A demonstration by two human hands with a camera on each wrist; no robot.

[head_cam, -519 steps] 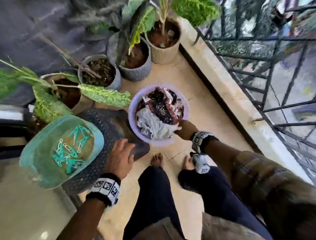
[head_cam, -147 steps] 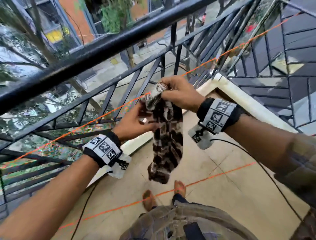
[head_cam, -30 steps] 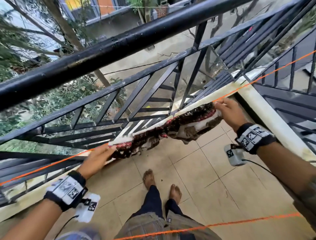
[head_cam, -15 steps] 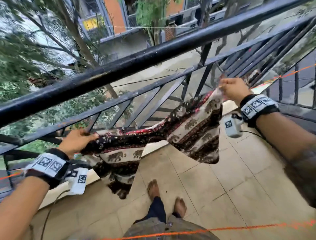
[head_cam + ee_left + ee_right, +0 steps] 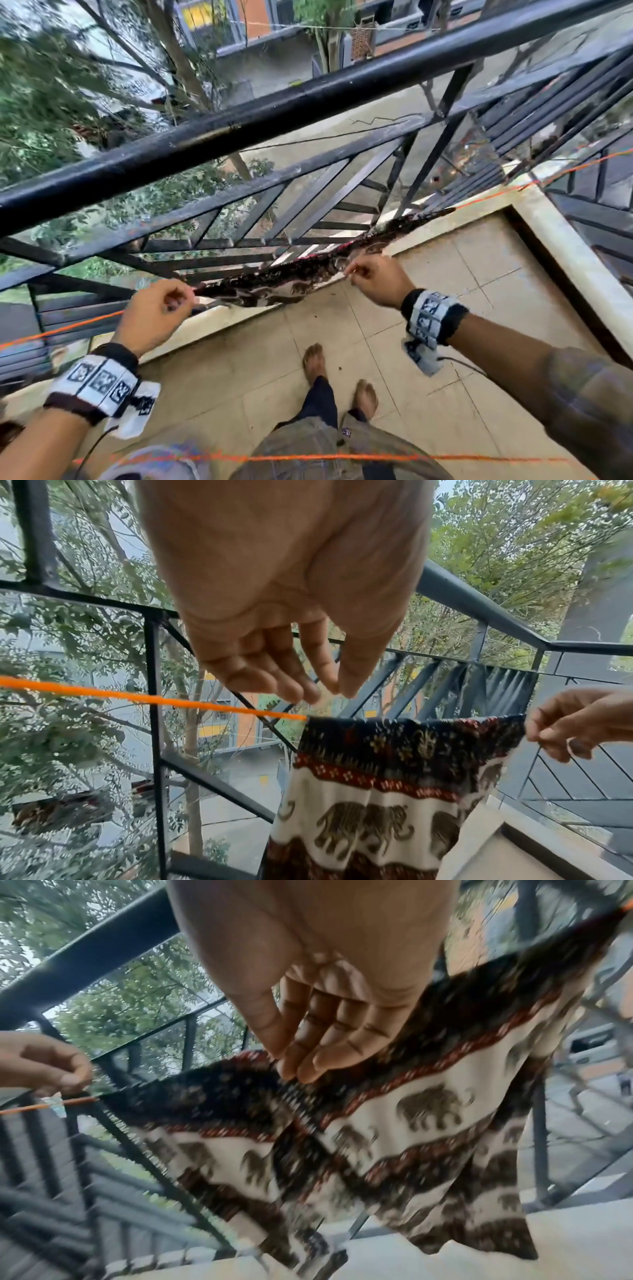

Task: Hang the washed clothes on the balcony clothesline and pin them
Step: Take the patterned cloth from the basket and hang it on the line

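A cloth (image 5: 291, 277) printed with elephants in white, dark brown and red hangs folded over the orange clothesline (image 5: 68, 329) that runs along the railing. My right hand (image 5: 352, 270) pinches the cloth's top fold on the line, thumb against fingers (image 5: 291, 1072); in the left wrist view the right hand (image 5: 548, 737) is at the cloth's (image 5: 377, 791) far corner. My left hand (image 5: 181, 301) hovers at the cloth's left end. Its fingertips (image 5: 308, 696) hang just above the line (image 5: 137, 696) and hold nothing. No clothespin shows on the cloth (image 5: 428, 1110).
The black metal railing (image 5: 239, 126) stands right behind the line, with a drop to trees and a street beyond. A pale ledge (image 5: 565, 246) borders the tiled floor. A second orange line (image 5: 342, 457) crosses near my waist. My bare feet (image 5: 315, 359) stand below.
Half a second ago both hands held the cloth stretched in the air. Now it hangs over the line, the left hand has let go, and the right hand has slid inward along the fold.
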